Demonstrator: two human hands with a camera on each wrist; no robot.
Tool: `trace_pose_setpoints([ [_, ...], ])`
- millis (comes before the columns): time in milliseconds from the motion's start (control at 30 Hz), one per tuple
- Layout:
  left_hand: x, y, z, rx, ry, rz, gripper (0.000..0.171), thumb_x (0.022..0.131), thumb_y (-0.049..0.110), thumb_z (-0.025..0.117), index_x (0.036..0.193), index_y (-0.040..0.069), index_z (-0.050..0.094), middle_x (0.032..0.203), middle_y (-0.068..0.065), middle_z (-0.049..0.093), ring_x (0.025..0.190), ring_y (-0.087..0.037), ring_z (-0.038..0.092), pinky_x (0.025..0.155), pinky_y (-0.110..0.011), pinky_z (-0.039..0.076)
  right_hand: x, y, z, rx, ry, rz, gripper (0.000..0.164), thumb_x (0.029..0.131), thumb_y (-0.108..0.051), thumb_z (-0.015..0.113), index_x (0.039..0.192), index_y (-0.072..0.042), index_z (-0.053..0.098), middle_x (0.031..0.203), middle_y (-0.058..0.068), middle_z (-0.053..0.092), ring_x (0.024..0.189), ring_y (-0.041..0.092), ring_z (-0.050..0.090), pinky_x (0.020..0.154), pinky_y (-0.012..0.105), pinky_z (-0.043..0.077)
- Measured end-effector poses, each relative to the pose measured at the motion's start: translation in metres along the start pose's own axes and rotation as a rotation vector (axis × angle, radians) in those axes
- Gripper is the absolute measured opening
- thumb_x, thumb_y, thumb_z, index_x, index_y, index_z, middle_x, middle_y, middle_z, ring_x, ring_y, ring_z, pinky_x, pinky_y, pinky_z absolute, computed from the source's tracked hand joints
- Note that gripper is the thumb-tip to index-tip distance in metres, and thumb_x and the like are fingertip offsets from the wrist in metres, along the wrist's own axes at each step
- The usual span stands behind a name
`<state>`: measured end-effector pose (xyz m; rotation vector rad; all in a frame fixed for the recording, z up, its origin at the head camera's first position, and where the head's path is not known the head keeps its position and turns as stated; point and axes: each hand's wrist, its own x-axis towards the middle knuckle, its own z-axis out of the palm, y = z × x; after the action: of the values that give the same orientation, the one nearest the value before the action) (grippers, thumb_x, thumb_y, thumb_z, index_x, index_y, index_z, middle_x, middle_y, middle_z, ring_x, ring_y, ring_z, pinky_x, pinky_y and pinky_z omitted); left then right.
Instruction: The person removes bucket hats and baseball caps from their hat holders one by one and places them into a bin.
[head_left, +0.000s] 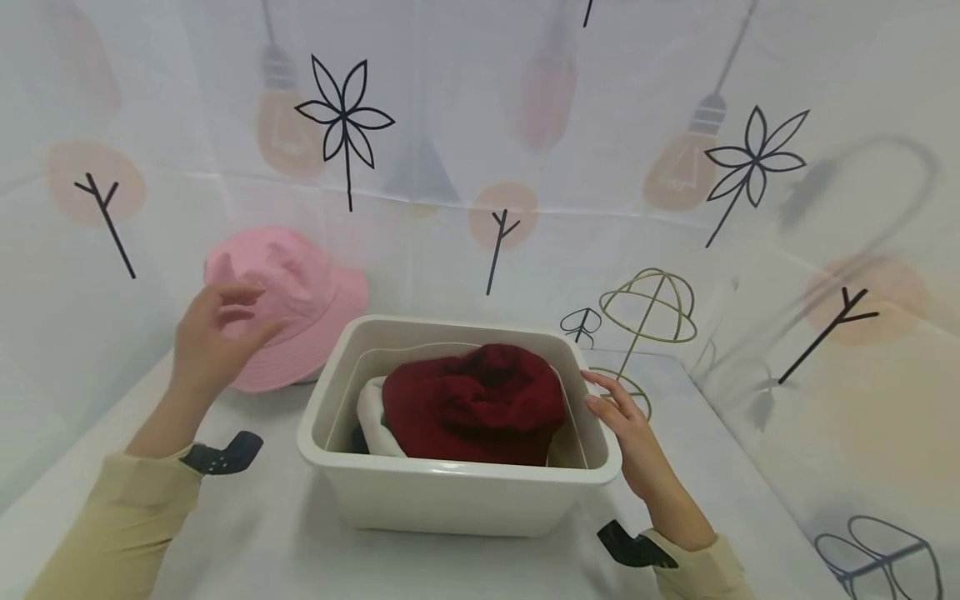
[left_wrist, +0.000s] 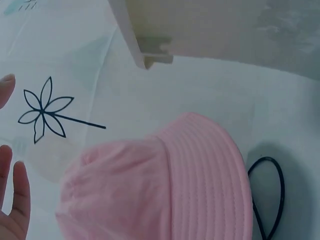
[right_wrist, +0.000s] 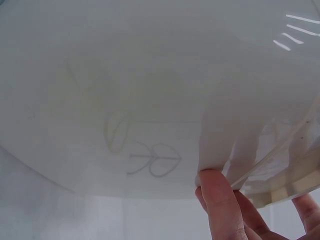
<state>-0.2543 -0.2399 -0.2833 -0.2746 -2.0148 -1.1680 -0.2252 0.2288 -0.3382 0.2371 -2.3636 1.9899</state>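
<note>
A pink bucket hat (head_left: 311,292) stands at the back left, its stitched brim towards the front. My left hand (head_left: 213,333) is raised before it, thumb and fingers spread apart around air. In the left wrist view the pink hat (left_wrist: 115,185) fills the lower middle, and the fingers (left_wrist: 21,192) show at the left edge. A white plastic bin (head_left: 457,496) sits in the middle, holding a crumpled dark red hat (head_left: 472,404) over a white cloth piece (head_left: 372,417). My right hand (head_left: 633,442) rests its extended fingers against the bin's right rim.
A white cloth with printed flowers and bulbs (head_left: 682,171) covers the back wall and sides. Behind the right hand stands a gold wire stand (head_left: 637,329) with a domed top. A dark loop (left_wrist: 282,185) shows beside the pink brim in the left wrist view.
</note>
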Motion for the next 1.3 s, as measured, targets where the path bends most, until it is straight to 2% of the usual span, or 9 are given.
trace_pose_setpoints([
  [267, 0.001, -0.025, -0.003, 0.087, 0.186, -0.075, 0.043, 0.075, 0.012, 0.078, 0.111, -0.001, 0.059, 0.100, 0.021, 0.045, 0.093, -0.012, 0.049, 0.079, -0.014, 0.041, 0.001, 0.000, -0.002, -0.004, 0.001, -0.010, 0.045, 0.098, -0.029, 0.046, 0.139, -0.013, 0.037, 0.128, 0.018, 0.043, 0.110, 0.028, 0.047, 0.083, 0.045, 0.046],
  [500, 0.010, -0.043, -0.006, 0.147, 0.235, -0.129, 0.049, 0.073, 0.017, 0.080, 0.114, -0.001, 0.059, 0.107, 0.021, 0.038, 0.102, -0.008, 0.041, 0.085, -0.017, 0.040, 0.002, 0.000, -0.002, -0.004, 0.001, -0.005, 0.046, 0.097, -0.030, 0.047, 0.139, -0.013, 0.037, 0.127, 0.019, 0.042, 0.110, 0.028, 0.047, 0.083, 0.044, 0.046],
  [600, 0.014, -0.052, -0.009, 0.159, 0.239, -0.171, 0.052, 0.074, 0.019, 0.079, 0.117, 0.002, 0.058, 0.117, 0.010, 0.041, 0.112, -0.007, 0.036, 0.089, -0.024, 0.037, 0.002, -0.001, -0.001, -0.004, -0.005, -0.009, 0.046, 0.097, -0.030, 0.047, 0.138, -0.013, 0.037, 0.127, 0.019, 0.042, 0.110, 0.028, 0.047, 0.083, 0.043, 0.046],
  [700, 0.018, -0.059, -0.013, 0.145, 0.191, -0.270, 0.056, 0.077, 0.026, 0.076, 0.125, 0.007, 0.054, 0.134, -0.001, 0.035, 0.126, -0.012, 0.029, 0.097, -0.031, 0.035, 0.003, -0.001, 0.000, -0.003, -0.012, -0.006, 0.046, 0.097, -0.030, 0.047, 0.138, -0.013, 0.037, 0.127, 0.019, 0.042, 0.111, 0.029, 0.047, 0.083, 0.043, 0.046],
  [833, 0.022, -0.066, -0.017, 0.105, 0.109, -0.423, 0.060, 0.085, 0.034, 0.066, 0.138, 0.017, 0.044, 0.146, -0.006, 0.023, 0.133, -0.021, 0.024, 0.105, -0.042, 0.030, 0.002, -0.002, 0.001, -0.002, -0.011, 0.001, 0.045, 0.097, -0.028, 0.047, 0.138, -0.013, 0.037, 0.127, 0.019, 0.042, 0.111, 0.030, 0.047, 0.082, 0.042, 0.047],
  [967, 0.026, -0.071, -0.022, 0.083, 0.066, -0.486, 0.062, 0.090, 0.035, 0.056, 0.146, 0.025, 0.031, 0.151, -0.009, 0.017, 0.136, -0.030, 0.022, 0.107, -0.046, 0.025, 0.001, -0.003, 0.002, 0.000, -0.005, 0.006, 0.044, 0.098, -0.026, 0.046, 0.139, -0.013, 0.037, 0.127, 0.020, 0.042, 0.112, 0.031, 0.047, 0.082, 0.042, 0.047],
  [1100, 0.031, -0.076, -0.025, 0.064, 0.003, -0.523, 0.071, 0.090, 0.039, 0.055, 0.149, 0.023, 0.019, 0.153, -0.011, 0.014, 0.136, -0.034, 0.019, 0.105, -0.050, 0.026, -0.001, -0.003, 0.003, 0.002, -0.004, 0.013, 0.044, 0.098, -0.025, 0.046, 0.139, -0.013, 0.037, 0.129, 0.020, 0.041, 0.114, 0.033, 0.045, 0.084, 0.043, 0.045],
  [1200, 0.033, -0.081, -0.027, 0.039, -0.071, -0.566, 0.075, 0.091, 0.042, 0.052, 0.150, 0.017, 0.014, 0.153, -0.016, 0.010, 0.136, -0.039, 0.016, 0.102, -0.053, 0.030, -0.001, -0.002, 0.002, 0.006, -0.007, 0.015, 0.044, 0.098, -0.025, 0.046, 0.139, -0.013, 0.036, 0.130, 0.020, 0.041, 0.115, 0.034, 0.043, 0.085, 0.045, 0.045],
  [1300, 0.034, -0.085, -0.027, 0.026, -0.135, -0.600, 0.071, 0.093, 0.040, 0.047, 0.149, 0.011, 0.014, 0.152, -0.021, 0.012, 0.133, -0.043, 0.021, 0.085, -0.036, 0.050, -0.001, -0.002, 0.002, 0.003, -0.007, 0.010, 0.044, 0.098, -0.026, 0.046, 0.139, -0.013, 0.036, 0.131, 0.019, 0.041, 0.115, 0.033, 0.043, 0.085, 0.045, 0.045],
])
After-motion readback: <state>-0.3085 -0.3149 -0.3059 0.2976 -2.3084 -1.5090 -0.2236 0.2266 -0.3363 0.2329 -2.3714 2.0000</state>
